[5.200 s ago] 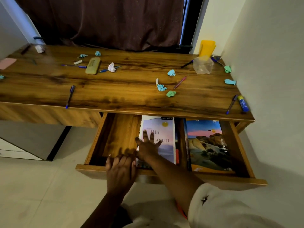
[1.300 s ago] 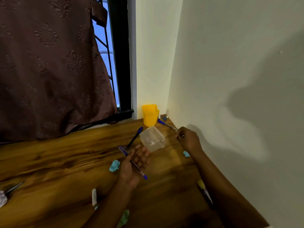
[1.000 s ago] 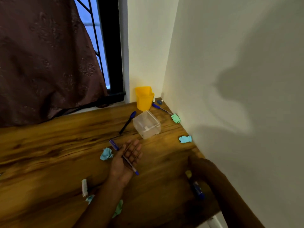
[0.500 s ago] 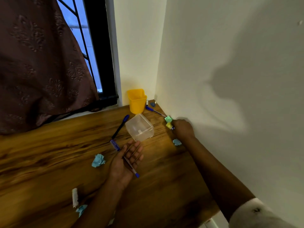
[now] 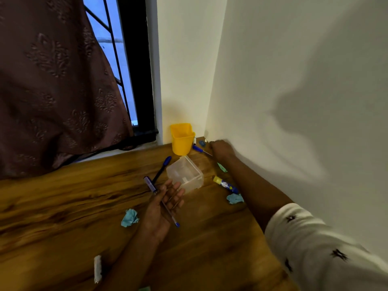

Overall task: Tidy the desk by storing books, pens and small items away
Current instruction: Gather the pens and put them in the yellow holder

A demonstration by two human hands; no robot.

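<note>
Pen (image 5: 162,203) lies diagonally across left hand (image 5: 159,216); cap away.

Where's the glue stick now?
In the head view, the glue stick lies on the desk toward the right, between the clear box and the right forearm.

You're facing a room corner. The wood-grain bench (image 5: 63,217) butts against the plain cream right wall (image 5: 294,70) and the back wall (image 5: 184,70). Left of that is a window (image 5: 109,47) with a black frame (image 5: 136,59) and thin bars (image 5: 119,70), bluish daylight behind them. A brown patterned curtain (image 5: 52,80) covers most of it. A soft shadow (image 5: 304,133) falls on the right wall.
</note>
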